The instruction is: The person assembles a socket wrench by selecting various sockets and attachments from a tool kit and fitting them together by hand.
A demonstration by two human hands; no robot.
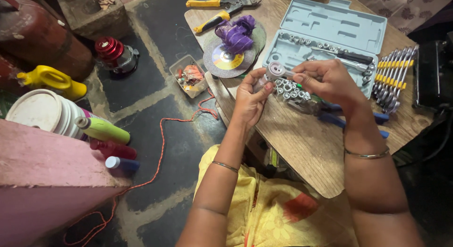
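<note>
both forearms are bare, no sleeves showing. the left hand point(250, 98) has a thin metal bangle further up the arm, and the right hand point(328, 79) has one at the wrist. the garment is yellow with an orange-red flower print.

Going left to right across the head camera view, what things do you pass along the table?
Grinding disc with purple cloth → left hand → ratchet head → right hand → row of wrenches.
</note>
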